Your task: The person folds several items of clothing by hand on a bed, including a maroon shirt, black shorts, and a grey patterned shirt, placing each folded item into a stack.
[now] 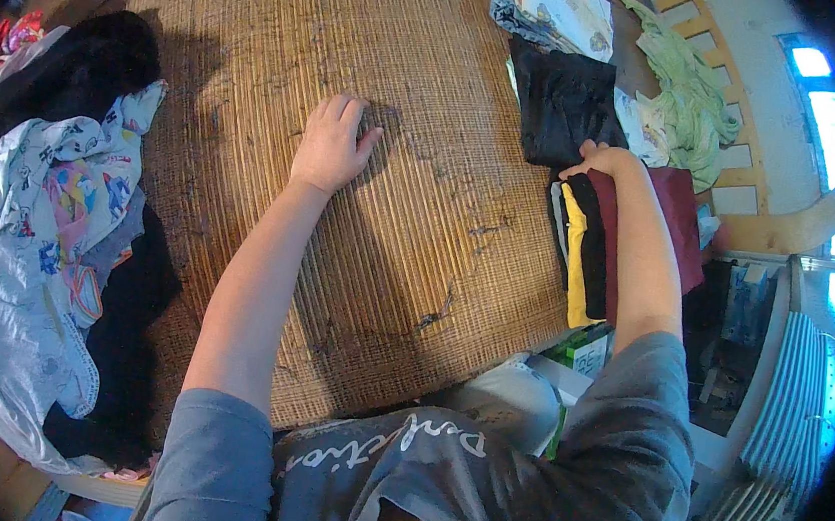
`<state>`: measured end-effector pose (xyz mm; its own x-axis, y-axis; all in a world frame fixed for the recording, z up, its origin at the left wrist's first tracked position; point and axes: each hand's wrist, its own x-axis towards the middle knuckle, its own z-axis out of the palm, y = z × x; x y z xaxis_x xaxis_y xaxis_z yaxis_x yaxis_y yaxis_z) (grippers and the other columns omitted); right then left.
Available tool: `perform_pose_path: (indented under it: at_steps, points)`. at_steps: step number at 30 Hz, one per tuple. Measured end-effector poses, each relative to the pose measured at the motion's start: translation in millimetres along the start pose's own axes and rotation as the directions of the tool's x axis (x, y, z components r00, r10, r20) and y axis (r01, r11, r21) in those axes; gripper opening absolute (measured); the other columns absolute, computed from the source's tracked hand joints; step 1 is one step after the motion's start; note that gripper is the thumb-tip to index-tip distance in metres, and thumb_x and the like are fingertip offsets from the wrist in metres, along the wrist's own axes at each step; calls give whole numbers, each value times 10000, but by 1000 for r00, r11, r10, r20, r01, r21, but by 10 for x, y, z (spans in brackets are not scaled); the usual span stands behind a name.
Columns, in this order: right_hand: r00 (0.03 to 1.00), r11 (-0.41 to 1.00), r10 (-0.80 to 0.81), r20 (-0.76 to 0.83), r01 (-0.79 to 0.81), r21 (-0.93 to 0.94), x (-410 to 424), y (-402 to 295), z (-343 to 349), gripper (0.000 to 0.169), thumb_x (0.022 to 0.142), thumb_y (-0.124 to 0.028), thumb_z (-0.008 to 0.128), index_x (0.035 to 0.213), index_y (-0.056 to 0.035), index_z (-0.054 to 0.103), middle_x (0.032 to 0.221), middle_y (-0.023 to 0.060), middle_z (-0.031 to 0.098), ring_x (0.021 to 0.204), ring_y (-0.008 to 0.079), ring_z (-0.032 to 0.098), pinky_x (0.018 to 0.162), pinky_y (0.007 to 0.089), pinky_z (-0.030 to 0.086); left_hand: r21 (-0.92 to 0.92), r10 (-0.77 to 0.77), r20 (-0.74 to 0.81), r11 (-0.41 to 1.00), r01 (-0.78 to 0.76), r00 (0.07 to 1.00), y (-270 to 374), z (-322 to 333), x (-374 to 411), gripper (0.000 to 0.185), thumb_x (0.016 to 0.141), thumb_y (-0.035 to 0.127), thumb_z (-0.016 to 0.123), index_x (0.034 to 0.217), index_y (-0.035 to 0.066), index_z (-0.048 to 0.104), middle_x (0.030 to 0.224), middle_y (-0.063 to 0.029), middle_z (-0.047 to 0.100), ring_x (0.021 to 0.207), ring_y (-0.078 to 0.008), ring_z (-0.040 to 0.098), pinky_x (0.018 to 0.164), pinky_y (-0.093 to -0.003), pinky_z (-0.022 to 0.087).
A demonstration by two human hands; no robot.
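Note:
My left hand (335,139) rests palm down on the woven bamboo mat (387,258), holding nothing, its thumb apart from the fingers. At the right, my right hand (602,160) touches the top of a stack of folded clothes, with black, yellow (576,261) and maroon (675,210) layers. Its fingertips lie by the near edge of a folded black garment (564,109); whether they grip any cloth cannot be told. Beyond that lies a pile of folded printed cloth (562,11).
A loose heap of printed clothes (23,283) and black cloth (96,71) covers the left side. A crumpled light green cloth (676,82) lies by a wooden slatted rail (737,156). A green box (582,348) and a white rounded object (510,397) sit below the mat's near edge.

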<state>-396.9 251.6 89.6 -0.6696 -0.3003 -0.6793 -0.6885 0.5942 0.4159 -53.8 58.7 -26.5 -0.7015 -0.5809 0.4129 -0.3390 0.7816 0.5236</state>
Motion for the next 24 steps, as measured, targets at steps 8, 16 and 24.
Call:
perform_pose_path:
  at_steps: [8,16,24]
  points:
    - [992,998,54,-114,-52,21,-3,-762,119,1248,542,-733,594,1370,-133,-122,1410,245,-65,1307,388,87,965,661,137,12,6,-9,1000,-6,1000,11,-14,-9,356,783,251,595,1026,7,504,1007,-145,503,992,-316,466,872,-400,390]
    - [938,995,-36,-345,67,80,-473,-1234,145,1204,578,-651,645,1381,-131,-88,1429,191,-88,1323,356,-39,951,686,74,-15,-10,27,1000,11,1000,27,-9,6,359,766,246,602,1026,15,513,1010,-154,513,977,-330,473,859,-403,396]
    - [478,786,-302,-825,615,69,-1463,-3008,1301,627,849,-361,469,1355,-87,219,1425,103,169,1325,281,115,962,662,112,-84,-79,-245,995,60,966,361,-855,-674,368,697,115,642,1041,77,517,1089,-157,487,1042,-329,448,886,-419,371]
